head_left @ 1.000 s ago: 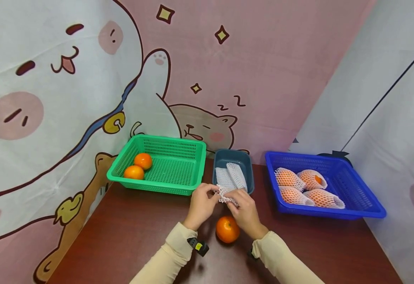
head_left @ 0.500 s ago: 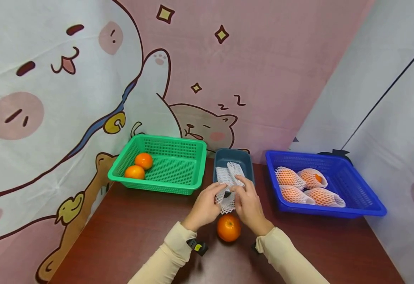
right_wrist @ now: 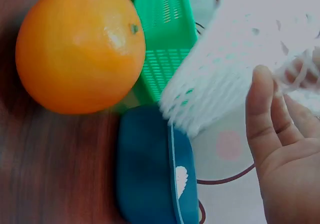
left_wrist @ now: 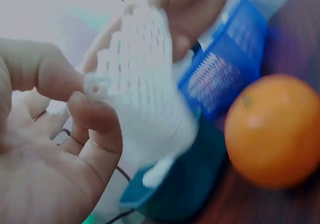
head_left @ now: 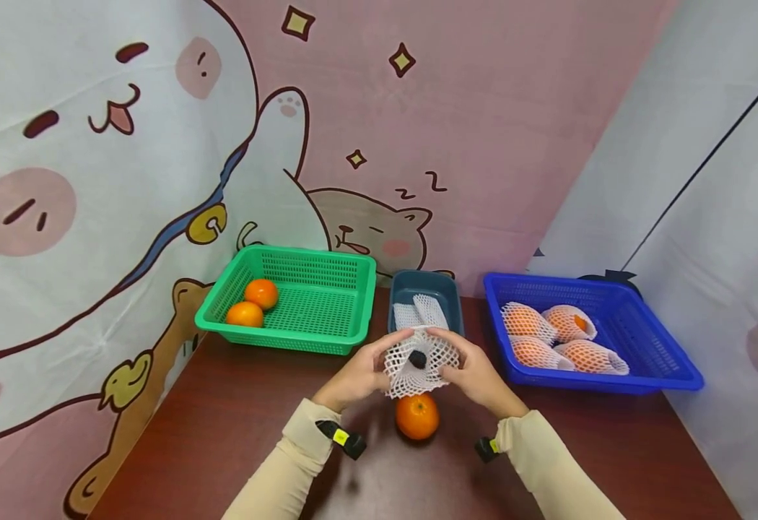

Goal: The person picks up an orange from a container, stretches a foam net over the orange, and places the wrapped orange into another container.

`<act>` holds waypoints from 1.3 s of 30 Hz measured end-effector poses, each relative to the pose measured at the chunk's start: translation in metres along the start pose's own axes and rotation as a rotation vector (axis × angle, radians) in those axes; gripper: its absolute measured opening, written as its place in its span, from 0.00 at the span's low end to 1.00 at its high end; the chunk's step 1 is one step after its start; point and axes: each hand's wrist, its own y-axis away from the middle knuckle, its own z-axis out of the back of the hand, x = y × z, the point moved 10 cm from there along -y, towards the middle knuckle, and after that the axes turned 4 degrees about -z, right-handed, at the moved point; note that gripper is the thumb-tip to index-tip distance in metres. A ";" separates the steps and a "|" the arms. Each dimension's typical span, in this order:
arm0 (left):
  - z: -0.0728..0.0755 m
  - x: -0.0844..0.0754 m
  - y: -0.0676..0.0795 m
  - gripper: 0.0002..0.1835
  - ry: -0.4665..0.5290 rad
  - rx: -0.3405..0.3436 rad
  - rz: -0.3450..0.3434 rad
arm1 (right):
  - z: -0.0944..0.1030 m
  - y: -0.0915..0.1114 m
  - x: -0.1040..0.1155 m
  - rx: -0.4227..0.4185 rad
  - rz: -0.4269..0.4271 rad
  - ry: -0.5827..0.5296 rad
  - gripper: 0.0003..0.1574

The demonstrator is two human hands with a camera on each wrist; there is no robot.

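A white foam fruit net [head_left: 413, 381] is stretched wide between the two hands, its opening toward the head camera. The left hand [head_left: 356, 374] pinches one edge of it between thumb and fingers, clearly seen in the left wrist view on the net [left_wrist: 150, 83]. On the opposite edge, the right hand [head_left: 483, 381] pinches the mesh with thumb and fingers. Just below the net, a bare orange [head_left: 417, 417] sits on the table between the wrists. The right wrist view shows the same orange [right_wrist: 80, 48] close up, stem spot visible.
A dark teal bin [head_left: 445, 284] behind the hands holds folded foam nets [head_left: 429, 310]. To the left stands a green basket [head_left: 314, 343] with two bare oranges [head_left: 245, 315]. On the right, a blue basket [head_left: 652, 339] holds several net-wrapped oranges [head_left: 530, 354].
The hands have moved apart, spreading the bunched net into a wide opening above the orange. The orange stays in about the same place.
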 end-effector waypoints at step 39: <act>-0.034 0.083 0.043 0.41 -0.653 -0.185 0.469 | 0.012 0.015 -0.039 -0.063 -0.153 0.374 0.49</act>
